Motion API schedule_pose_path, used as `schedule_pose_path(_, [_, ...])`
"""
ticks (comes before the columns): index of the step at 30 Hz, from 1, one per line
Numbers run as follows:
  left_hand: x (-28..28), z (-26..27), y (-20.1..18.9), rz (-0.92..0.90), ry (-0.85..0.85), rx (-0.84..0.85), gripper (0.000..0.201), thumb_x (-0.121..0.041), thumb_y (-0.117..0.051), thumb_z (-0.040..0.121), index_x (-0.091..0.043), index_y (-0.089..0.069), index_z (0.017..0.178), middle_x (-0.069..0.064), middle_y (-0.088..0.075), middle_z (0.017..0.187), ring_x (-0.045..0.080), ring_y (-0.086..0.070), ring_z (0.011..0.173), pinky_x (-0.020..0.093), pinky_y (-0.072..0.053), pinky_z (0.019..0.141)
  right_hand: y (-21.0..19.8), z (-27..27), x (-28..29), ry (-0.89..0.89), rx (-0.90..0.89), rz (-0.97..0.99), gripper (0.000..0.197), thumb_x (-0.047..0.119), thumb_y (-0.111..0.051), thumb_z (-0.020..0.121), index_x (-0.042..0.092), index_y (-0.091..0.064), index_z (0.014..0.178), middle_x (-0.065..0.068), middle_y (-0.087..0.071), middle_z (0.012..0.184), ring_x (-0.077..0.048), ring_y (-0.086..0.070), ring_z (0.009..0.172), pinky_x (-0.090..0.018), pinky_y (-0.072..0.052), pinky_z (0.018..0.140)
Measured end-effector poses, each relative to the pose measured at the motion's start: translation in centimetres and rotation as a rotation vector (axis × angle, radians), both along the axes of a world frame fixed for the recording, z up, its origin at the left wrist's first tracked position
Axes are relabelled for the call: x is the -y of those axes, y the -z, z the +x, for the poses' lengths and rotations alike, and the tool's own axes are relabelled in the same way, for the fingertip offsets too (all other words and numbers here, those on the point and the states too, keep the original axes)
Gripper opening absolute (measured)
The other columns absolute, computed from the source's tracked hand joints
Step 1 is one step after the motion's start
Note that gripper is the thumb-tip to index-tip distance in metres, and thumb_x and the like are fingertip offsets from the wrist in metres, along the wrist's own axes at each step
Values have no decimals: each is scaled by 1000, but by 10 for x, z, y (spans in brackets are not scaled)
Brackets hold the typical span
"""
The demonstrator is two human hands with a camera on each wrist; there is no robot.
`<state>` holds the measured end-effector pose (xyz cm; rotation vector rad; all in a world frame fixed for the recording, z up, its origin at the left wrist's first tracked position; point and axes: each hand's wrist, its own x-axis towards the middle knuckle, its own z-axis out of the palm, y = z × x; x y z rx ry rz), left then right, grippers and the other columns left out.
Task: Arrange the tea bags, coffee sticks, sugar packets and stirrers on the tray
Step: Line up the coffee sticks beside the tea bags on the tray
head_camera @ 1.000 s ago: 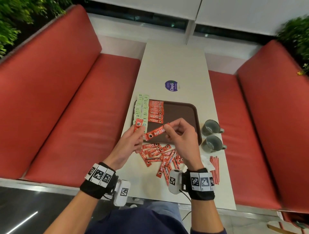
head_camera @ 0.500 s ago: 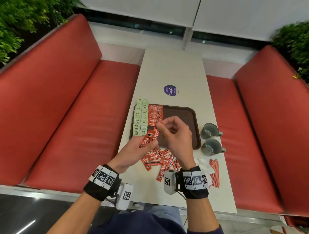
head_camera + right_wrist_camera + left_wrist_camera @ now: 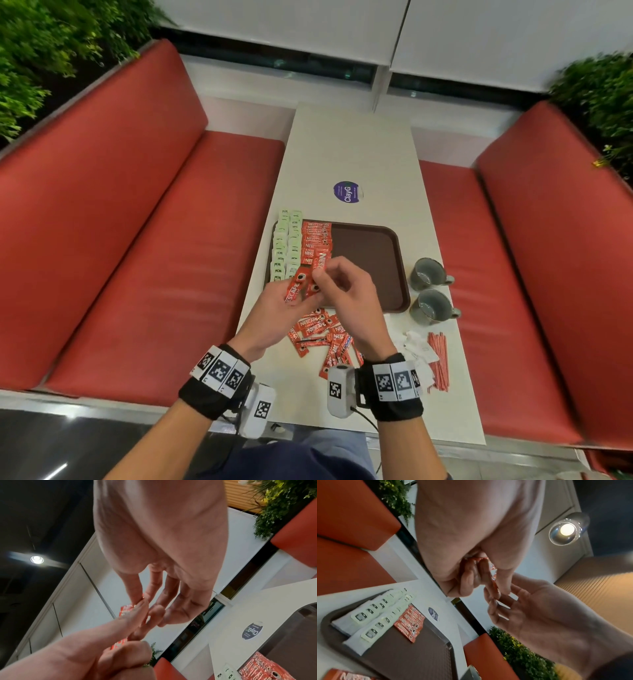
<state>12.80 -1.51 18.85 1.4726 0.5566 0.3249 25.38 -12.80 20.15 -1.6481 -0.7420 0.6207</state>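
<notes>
The brown tray [image 3: 371, 260] carries two columns of green tea bags [image 3: 286, 245] along its left side and a column of red coffee sticks [image 3: 315, 236] beside them. My left hand [image 3: 301, 291] grips a couple of coffee sticks [image 3: 294, 291] over the tray's near-left corner. Right next to it, my right hand [image 3: 320, 277] pinches another coffee stick [image 3: 321, 262], held upright. In the left wrist view the left fingers [image 3: 467, 580] curl round red sticks [image 3: 494, 585]. A loose pile of coffee sticks [image 3: 317, 327] lies on the table below my hands.
Two grey cups [image 3: 430, 289] stand right of the tray. White sugar packets [image 3: 416, 346] and red stirrers [image 3: 438, 361] lie at the near right. A round purple sticker [image 3: 347, 192] marks the table beyond the tray. Red benches flank the table.
The stick that both hands held level a second ago now stands upright in my right hand. The two hands have drawn close together over the tray's near-left corner.
</notes>
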Motion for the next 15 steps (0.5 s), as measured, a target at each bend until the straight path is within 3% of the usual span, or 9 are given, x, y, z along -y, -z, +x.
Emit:
schedule_pose_path(2, [-5, -1, 1, -34, -34, 22, 9, -30, -76, 100, -22, -73, 98, -2, -77, 118, 20, -68, 115, 18, -61, 77, 2, 4, 2, 41, 10, -4, 17, 34, -65, 111, 18, -69, 109, 0, -82, 99, -19, -80, 96, -51, -66, 89])
schedule_pose_path(3, [-10, -2, 2, -73, -75, 28, 12, -31, -76, 100, -21, -72, 98, -2, -76, 124, 16, -69, 114, 25, -62, 79, 1, 8, 5, 34, 46, -25, 16, 35, -64, 111, 20, -69, 109, 1, -82, 94, -16, -80, 91, -45, -67, 86])
schedule_pose_path(4, [-13, -2, 1, -110, -113, 29, 13, -34, -75, 100, -21, -72, 101, -3, -76, 122, 12, -72, 101, 21, -58, 67, 0, 11, 8, 4, 82, -47, 14, 34, -65, 111, 21, -70, 109, 3, -81, 89, -13, -79, 85, -36, -66, 82])
schedule_pose_path(5, [-16, -3, 2, -128, -136, 39, 14, -34, -74, 101, -22, -73, 106, 0, -75, 120, 4, -72, 86, 18, -52, 63, -1, 13, 10, -38, 127, -73, 13, 33, -67, 109, 22, -73, 107, 5, -79, 84, -10, -77, 79, -26, -62, 78])
schedule_pose_path(6, [-17, -3, 2, -140, -144, 55, 15, -33, -73, 101, -21, -75, 110, 0, -76, 107, -2, -69, 79, 14, -49, 63, -1, 15, 11, -74, 175, -106, 12, 34, -70, 108, 23, -76, 105, 8, -78, 80, -8, -75, 74, -19, -57, 73])
schedule_pose_path(7, [-19, -2, 4, -132, -147, 71, 15, -31, -73, 102, -19, -76, 110, -5, -79, 109, -5, -69, 83, 14, -49, 67, 0, 15, 10, -93, 219, -139, 12, 35, -72, 106, 25, -78, 104, 11, -76, 78, -7, -73, 71, -15, -52, 69])
schedule_pose_path(10, [-22, 4, 11, -105, -182, 90, 13, -28, -73, 104, -15, -76, 104, -8, -79, 126, 6, -74, 111, 20, -55, 79, 5, 16, 9, -62, 222, -158, 14, 40, -78, 100, 28, -84, 106, 13, -77, 79, -9, -73, 72, -18, -55, 69])
schedule_pose_path(13, [-21, 7, 16, -158, -222, 138, 12, -24, -71, 104, -14, -74, 99, -1, -79, 127, 17, -75, 115, 18, -57, 73, 7, 20, 12, 32, 2, -59, 10, 28, -83, 98, 24, -84, 107, -2, -80, 83, -21, -78, 77, -38, -67, 80])
schedule_pose_path(15, [-21, 9, 20, -168, -228, 142, 12, -26, -71, 104, -18, -73, 96, 0, -78, 130, 20, -74, 116, 18, -57, 71, 9, 22, 13, 80, -115, 14, 9, 20, -84, 96, 18, -84, 105, -9, -80, 86, -27, -78, 78, -40, -66, 80])
